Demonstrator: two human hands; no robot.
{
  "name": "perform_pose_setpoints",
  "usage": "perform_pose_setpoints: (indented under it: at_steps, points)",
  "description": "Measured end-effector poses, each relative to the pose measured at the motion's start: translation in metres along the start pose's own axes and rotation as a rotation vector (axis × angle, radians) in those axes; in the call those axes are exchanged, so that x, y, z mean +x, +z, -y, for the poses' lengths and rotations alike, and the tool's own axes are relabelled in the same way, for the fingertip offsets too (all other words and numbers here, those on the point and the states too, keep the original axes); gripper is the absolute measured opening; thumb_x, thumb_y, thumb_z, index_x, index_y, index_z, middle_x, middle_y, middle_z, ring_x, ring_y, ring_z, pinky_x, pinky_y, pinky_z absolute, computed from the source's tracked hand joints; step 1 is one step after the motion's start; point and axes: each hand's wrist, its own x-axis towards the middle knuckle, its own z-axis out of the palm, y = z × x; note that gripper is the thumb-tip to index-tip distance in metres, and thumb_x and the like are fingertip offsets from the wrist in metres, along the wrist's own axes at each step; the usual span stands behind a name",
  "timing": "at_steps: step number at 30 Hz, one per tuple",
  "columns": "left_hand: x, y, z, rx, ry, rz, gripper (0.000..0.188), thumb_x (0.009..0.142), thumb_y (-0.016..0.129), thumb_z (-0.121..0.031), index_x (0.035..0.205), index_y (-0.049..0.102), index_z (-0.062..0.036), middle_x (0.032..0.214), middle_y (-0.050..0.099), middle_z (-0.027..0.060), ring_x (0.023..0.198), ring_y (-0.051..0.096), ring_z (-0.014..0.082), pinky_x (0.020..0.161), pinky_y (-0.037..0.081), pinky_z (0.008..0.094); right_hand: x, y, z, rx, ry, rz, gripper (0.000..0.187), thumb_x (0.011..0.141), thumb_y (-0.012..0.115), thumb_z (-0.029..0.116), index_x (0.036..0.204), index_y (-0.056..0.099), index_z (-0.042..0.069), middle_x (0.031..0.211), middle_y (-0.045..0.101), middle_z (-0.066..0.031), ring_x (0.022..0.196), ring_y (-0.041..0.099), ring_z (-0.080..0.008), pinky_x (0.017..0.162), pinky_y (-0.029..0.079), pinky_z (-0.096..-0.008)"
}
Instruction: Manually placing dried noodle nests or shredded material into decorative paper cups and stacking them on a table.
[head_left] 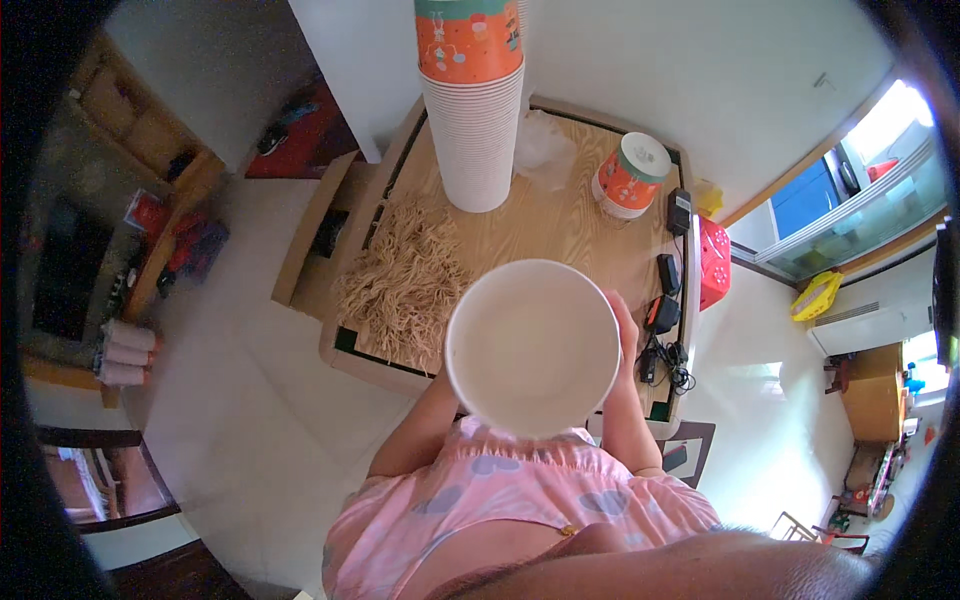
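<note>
So, dead centre of the frame we've got a white paper tub (532, 345), its open mouth turned up toward us so we look right down into the plain pale inside. Our right hand (625, 330) is on it at the right side, fingers curved in around the wall, basically closed on the tub. Left hand, no clue: our left forearm (415, 432) runs up to the tub's lower left, but the hand itself is hidden behind it, so we can't tell how open it is or what it grips.

Past the tub is our wood-grain table (560, 235). Just left of the tub sits a loose heap of tan strands (405, 280), and at top centre a tall stack of paper tubs (475, 145) stands up, mostly white with an orange and green one on top. Clear plastic (545, 150) lies just right of the stack. Toward the upper right there's an orange-and-green container (628, 185), pale round end up. Down the table's right edge we've got black adapters (668, 273) and a tangled cable (682, 378), with a red plastic thing (713, 262) just beyond.
</note>
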Motion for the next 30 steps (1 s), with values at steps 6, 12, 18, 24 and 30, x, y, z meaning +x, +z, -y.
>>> perform_pose_setpoints:
  at_steps: [6, 12, 18, 24, 30]
  points:
    - [-0.005, -0.024, 0.043, -0.235, -0.11, -0.018, 0.042, 0.093, 0.039, -0.038, 0.102, 0.058, -0.0019, 0.089, 0.062, 0.0053, 0.077, 0.06, 0.0115, 0.068, 0.051, 0.0297, -0.003, -0.027, -0.022, 0.433, 0.511, 0.139, 0.046, 0.092, 0.039, 0.033, 0.124, 0.044, 0.001, 0.121, 0.05, -0.0076, 0.112, 0.044, -0.0163, 0.096, 0.033, -0.0304]
    - [0.014, -0.051, 0.112, 0.029, -0.227, -0.295, 0.047, 0.092, 0.038, -0.04, 0.084, 0.064, -0.0012, 0.072, 0.061, 0.0042, 0.065, 0.057, 0.0119, 0.06, 0.046, 0.0279, -0.025, -0.057, -0.079, 0.172, 0.653, 0.067, 0.041, 0.082, 0.047, 0.009, 0.121, 0.047, -0.003, 0.116, 0.053, -0.0087, 0.109, 0.047, -0.0172, 0.093, 0.034, -0.029]
    - [0.01, -0.088, 0.143, 0.596, 0.028, -0.478, 0.024, 0.088, 0.048, -0.023, 0.092, 0.062, -0.0032, 0.08, 0.064, 0.0081, 0.071, 0.06, 0.0155, 0.065, 0.047, 0.029, -0.021, -0.057, -0.125, 0.117, 0.486, -0.131, 0.037, 0.081, 0.043, 0.003, 0.117, 0.049, -0.004, 0.114, 0.054, -0.0094, 0.106, 0.049, -0.0177, 0.092, 0.036, -0.0283]
    - [-0.043, -0.17, 0.173, 0.883, 0.109, -0.586, 0.009, 0.083, 0.057, -0.01, 0.088, 0.061, -0.0038, 0.078, 0.061, 0.0041, 0.073, 0.055, 0.0113, 0.066, 0.045, 0.0256, -0.011, -0.042, -0.154, 0.118, 0.353, -0.359, 0.039, 0.087, 0.038, 0.002, 0.126, 0.038, 0.0, 0.118, 0.05, -0.0104, 0.108, 0.048, -0.0184, 0.095, 0.035, -0.0299]
    - [-0.067, -0.205, 0.142, 1.035, 0.198, -0.857, 0.007, 0.075, 0.063, -0.009, 0.082, 0.062, -0.0058, 0.069, 0.062, 0.0083, 0.062, 0.059, 0.0189, 0.057, 0.046, 0.0294, -0.017, -0.048, -0.159, 0.053, 0.354, -0.388, 0.043, 0.086, 0.043, 0.0, 0.128, 0.034, 0.003, 0.119, 0.049, -0.0109, 0.115, 0.043, -0.0206, 0.098, 0.033, -0.0326]
